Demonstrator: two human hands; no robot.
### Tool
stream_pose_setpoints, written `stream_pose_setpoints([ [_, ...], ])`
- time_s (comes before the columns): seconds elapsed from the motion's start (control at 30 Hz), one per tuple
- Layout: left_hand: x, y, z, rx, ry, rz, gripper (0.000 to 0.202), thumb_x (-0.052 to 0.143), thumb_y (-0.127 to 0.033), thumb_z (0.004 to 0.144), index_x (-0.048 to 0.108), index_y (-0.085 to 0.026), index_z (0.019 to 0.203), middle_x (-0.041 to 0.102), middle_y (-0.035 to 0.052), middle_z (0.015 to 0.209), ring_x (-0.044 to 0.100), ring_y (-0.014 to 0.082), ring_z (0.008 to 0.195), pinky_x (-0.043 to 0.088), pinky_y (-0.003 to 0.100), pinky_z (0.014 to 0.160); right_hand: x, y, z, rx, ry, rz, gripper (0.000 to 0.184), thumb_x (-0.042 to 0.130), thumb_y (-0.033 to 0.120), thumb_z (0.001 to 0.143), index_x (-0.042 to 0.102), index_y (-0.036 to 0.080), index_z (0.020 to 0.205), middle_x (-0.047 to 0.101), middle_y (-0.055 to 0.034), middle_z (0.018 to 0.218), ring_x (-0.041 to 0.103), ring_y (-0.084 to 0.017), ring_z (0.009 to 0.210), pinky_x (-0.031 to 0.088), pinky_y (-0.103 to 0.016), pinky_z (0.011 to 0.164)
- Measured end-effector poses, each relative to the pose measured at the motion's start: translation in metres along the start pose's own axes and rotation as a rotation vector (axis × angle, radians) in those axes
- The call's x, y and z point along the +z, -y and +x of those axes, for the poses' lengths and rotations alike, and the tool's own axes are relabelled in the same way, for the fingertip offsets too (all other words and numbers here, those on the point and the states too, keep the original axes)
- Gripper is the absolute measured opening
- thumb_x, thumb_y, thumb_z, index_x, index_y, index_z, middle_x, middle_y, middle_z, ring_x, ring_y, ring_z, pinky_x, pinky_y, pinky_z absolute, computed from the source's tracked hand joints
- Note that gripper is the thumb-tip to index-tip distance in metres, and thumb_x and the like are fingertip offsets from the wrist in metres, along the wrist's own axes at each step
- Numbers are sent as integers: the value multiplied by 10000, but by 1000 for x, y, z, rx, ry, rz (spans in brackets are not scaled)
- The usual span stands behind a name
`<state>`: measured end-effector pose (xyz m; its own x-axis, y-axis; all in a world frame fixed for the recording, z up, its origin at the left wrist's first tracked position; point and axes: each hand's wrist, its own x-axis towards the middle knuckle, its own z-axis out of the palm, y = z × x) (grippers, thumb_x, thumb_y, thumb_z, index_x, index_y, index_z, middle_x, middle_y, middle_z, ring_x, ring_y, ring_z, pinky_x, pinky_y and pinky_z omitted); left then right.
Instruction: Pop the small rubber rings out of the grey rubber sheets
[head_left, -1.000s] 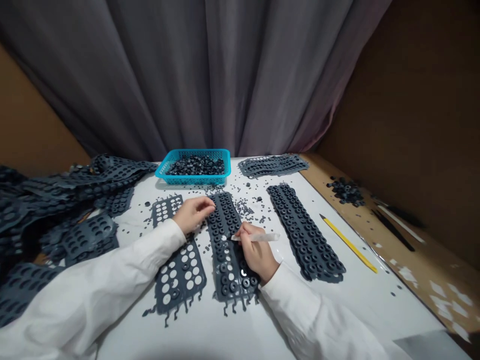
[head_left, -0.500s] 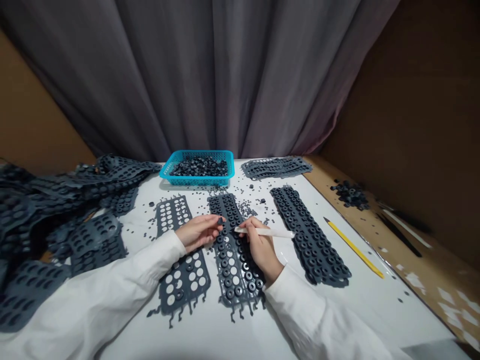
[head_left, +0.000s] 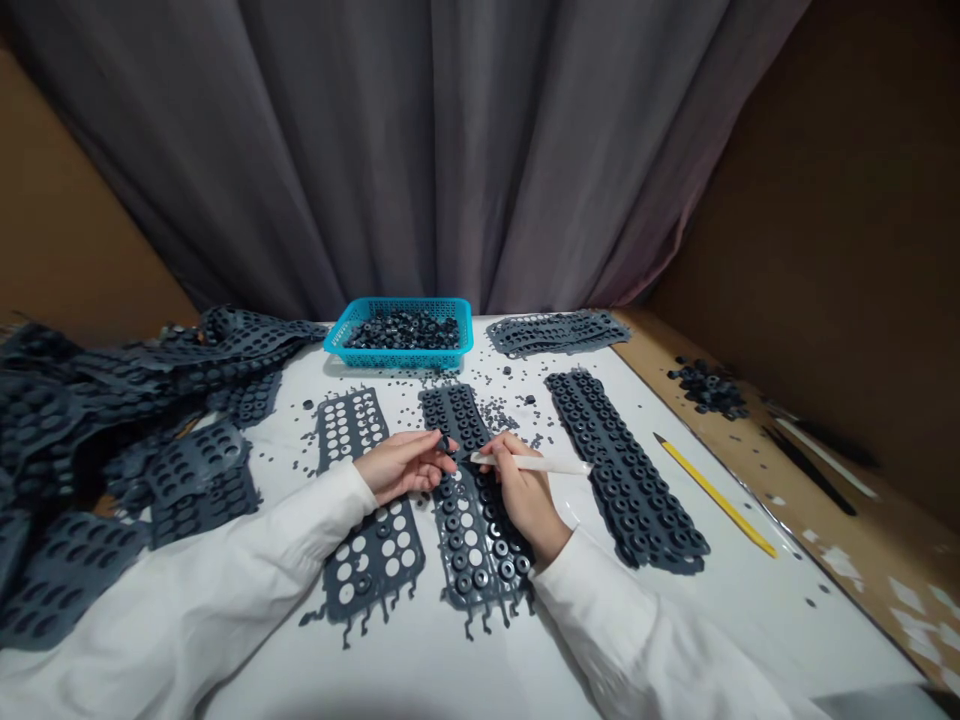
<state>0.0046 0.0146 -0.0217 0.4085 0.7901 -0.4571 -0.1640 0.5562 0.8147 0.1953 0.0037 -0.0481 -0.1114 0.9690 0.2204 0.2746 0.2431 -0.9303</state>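
My left hand (head_left: 405,464) pinches a small dark rubber ring (head_left: 444,443) between thumb and fingertips, just above the middle rubber sheet (head_left: 472,520). My right hand (head_left: 523,490) grips a white pen-like tool (head_left: 532,464), whose tip points left toward the ring. The middle sheet lies under both hands and still carries many rings. To its left lies a sheet with mostly punched-out holes (head_left: 364,520). A full sheet (head_left: 622,480) lies to the right.
A blue basket (head_left: 401,337) of loose rings stands at the back. A heap of emptied dark sheets (head_left: 112,420) covers the left. More sheets (head_left: 559,331) lie back right. A yellow pencil (head_left: 716,495), a small ring pile (head_left: 709,387) and dark tools (head_left: 810,460) lie at right.
My left hand has moved from the sheet's far end toward my right hand, now pinching a ring. The right hand with the tool has shifted slightly up the sheet.
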Motion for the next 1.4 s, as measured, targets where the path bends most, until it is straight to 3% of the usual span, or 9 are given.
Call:
stream_pose_setpoints([
  [0.2,-3,-12,-4,294,-139,480,137,528,-111,641,546,-139,773,585,-6,704,524,79,546,384,184,485,0,2,1,-15,17,-24,288,361,303,890,564,190,720,579,9,625,546,-142,623,392,-254,612],
  [0.37,-1,-18,2,261,-127,665,246,402,-112,620,550,-145,813,451,-45,596,398,70,467,296,189,450,1,1,2,-28,56,-40,284,356,288,893,560,191,721,584,6,646,557,-142,650,396,-257,631],
  [0.57,13,-19,13,551,-73,1440,130,560,-176,648,599,-142,768,507,4,680,476,134,637,381,236,594,1,-1,1,-53,66,-63,287,350,283,896,554,190,717,572,6,639,546,-143,640,389,-256,616],
  [0.77,29,-25,23,473,72,1753,103,598,-147,675,641,-125,766,586,81,759,567,206,716,426,280,648,2,-1,-1,-120,88,-129,271,344,252,901,510,195,694,565,-3,658,536,-150,657,374,-253,619],
  [0.9,32,-22,25,444,82,1850,107,539,-85,726,635,-114,765,610,110,798,593,227,751,432,299,674,2,-2,-2,-141,77,-160,261,328,231,898,493,198,700,557,-11,671,523,-155,659,369,-255,617],
  [1.03,13,-19,27,560,98,1607,98,518,-132,767,610,-133,733,612,67,743,572,179,723,423,267,673,2,-2,-3,-155,90,-197,251,321,215,893,482,197,701,546,-16,661,519,-158,648,368,-259,616],
  [1.17,-19,-26,25,589,-272,959,130,571,-269,753,594,-143,731,601,16,686,527,125,622,405,226,596,1,0,-5,-148,87,-207,246,329,211,882,497,191,702,553,-20,655,527,-159,650,371,-259,618],
  [1.23,-28,-28,23,480,-352,604,180,609,-306,720,592,-130,751,578,-3,639,468,88,517,362,194,490,1,1,-4,-125,85,-182,245,339,216,875,517,190,709,570,-19,666,535,-157,663,373,-254,618],
  [1.4,-22,-23,21,119,-246,-55,99,600,-182,711,559,-95,735,559,13,606,451,50,450,343,135,408,0,8,14,-56,22,-69,265,360,256,865,532,193,674,579,0,653,541,-146,656,379,-244,609],
])
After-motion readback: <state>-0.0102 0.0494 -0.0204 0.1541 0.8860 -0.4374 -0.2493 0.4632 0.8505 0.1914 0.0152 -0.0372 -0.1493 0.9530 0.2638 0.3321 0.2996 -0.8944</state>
